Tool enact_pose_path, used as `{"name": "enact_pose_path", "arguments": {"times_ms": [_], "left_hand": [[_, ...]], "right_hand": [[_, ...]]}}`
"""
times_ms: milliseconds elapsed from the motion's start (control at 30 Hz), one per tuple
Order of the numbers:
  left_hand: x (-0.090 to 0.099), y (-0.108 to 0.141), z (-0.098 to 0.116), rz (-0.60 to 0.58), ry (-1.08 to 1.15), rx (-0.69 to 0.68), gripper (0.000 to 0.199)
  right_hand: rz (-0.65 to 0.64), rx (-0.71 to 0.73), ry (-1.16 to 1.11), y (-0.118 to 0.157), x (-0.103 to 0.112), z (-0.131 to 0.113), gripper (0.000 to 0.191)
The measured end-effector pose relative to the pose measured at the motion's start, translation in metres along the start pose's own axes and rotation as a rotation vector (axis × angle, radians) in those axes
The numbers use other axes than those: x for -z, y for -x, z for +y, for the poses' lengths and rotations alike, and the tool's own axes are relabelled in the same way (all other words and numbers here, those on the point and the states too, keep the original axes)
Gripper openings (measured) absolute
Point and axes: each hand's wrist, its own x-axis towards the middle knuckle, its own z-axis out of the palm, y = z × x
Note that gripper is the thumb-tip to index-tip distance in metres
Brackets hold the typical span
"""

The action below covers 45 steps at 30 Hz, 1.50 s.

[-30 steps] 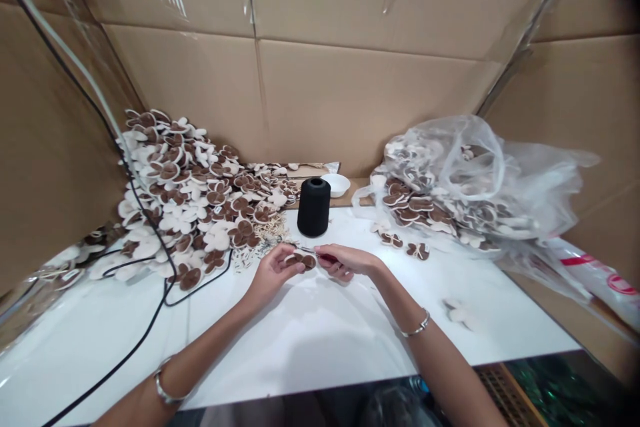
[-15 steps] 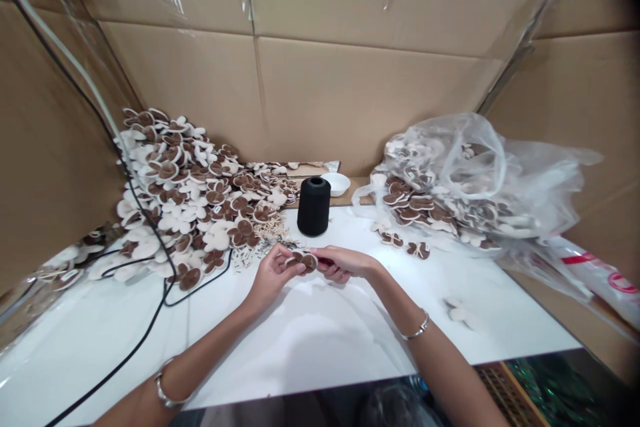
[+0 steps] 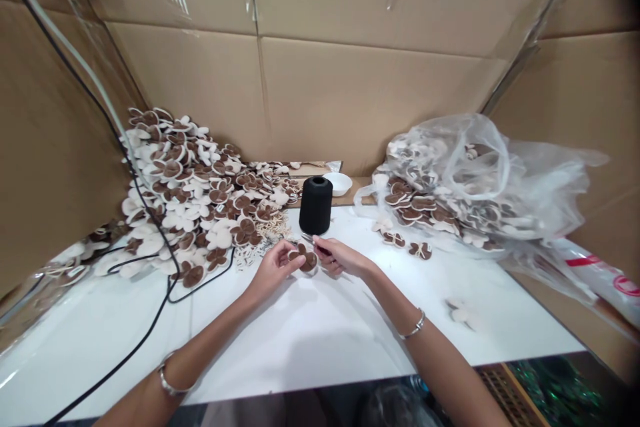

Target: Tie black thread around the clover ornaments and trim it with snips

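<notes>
My left hand (image 3: pixel 275 267) pinches a brown flower-shaped fabric piece (image 3: pixel 307 261) with a pale edge, its thumb lying over the front. Just to the right, my right hand (image 3: pixel 341 258) is closed around a small metal-tipped tool (image 3: pixel 308 237) with a dark reddish handle. The tool's tip points up and left, above the fabric piece and apart from it. Most of the handle is hidden by the fingers, so its exact kind is unclear. Behind both hands stands a black thread cone (image 3: pixel 316 207).
A heap of brown and cream fabric flowers (image 3: pixel 187 180) rises at left, with clippings (image 3: pixel 257 247) beside it. A black cable (image 3: pixel 155 320) crosses the table (image 3: pixel 240 353). At right lie a plastic bag (image 3: pixel 475 167) of flowers and two tied pieces (image 3: pixel 420 250). A white bowl (image 3: pixel 339 183) sits behind.
The tool's metal tip has moved up and away from the fabric piece, and now shows clearly. The fabric piece has turned slightly, showing more of its brown face.
</notes>
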Motion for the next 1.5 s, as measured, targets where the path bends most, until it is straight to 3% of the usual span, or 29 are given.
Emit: {"name": "enact_pose_path", "arguments": {"times_ms": [167, 267, 467, 600, 667, 767, 800, 900, 1033, 1167, 1300, 1500], "left_hand": [[0.012, -0.006, -0.001, -0.240, 0.066, 0.187, 0.034], [0.016, -0.008, 0.003, -0.337, 0.115, 0.204, 0.033], [0.020, -0.008, 0.007, -0.370, 0.112, 0.158, 0.027], [0.021, -0.009, 0.002, -0.428, 0.112, 0.218, 0.027], [0.025, -0.014, 0.001, -0.330, 0.171, 0.196, 0.028], [0.035, -0.023, 0.009, 0.007, 0.461, 0.033, 0.033], [0.039, -0.025, 0.014, 0.050, 0.569, 0.008, 0.038], [0.045, -0.026, 0.025, -0.058, 0.732, 0.117, 0.057], [0.039, -0.020, 0.023, -0.277, 0.683, 0.290, 0.063], [0.035, -0.017, 0.010, -0.397, 0.594, 0.297, 0.050], [0.038, -0.018, 0.004, -0.374, 0.604, 0.271, 0.040], [0.039, -0.019, 0.003, -0.308, 0.620, 0.262, 0.034]], "right_hand": [[0.038, -0.058, -0.068, -0.003, 0.003, 0.000, 0.046], [0.049, -0.049, -0.076, -0.004, 0.004, 0.001, 0.045], [0.060, -0.005, -0.087, -0.008, 0.008, 0.006, 0.045], [0.122, -0.008, -0.078, -0.009, 0.009, 0.005, 0.044], [0.136, -0.018, -0.088, -0.009, 0.009, 0.004, 0.044], [0.164, -0.032, -0.107, -0.009, 0.009, 0.003, 0.044], [0.176, -0.035, -0.107, -0.010, 0.009, 0.003, 0.044], [0.216, -0.016, -0.061, -0.013, 0.009, 0.006, 0.044], [0.386, 0.118, 0.207, -0.016, 0.010, 0.011, 0.038], [0.670, 0.259, 0.770, -0.013, 0.017, 0.011, 0.029], [0.742, 0.157, 1.169, -0.004, 0.026, 0.005, 0.023], [0.749, 0.108, 1.314, 0.005, 0.040, -0.005, 0.020]]}}
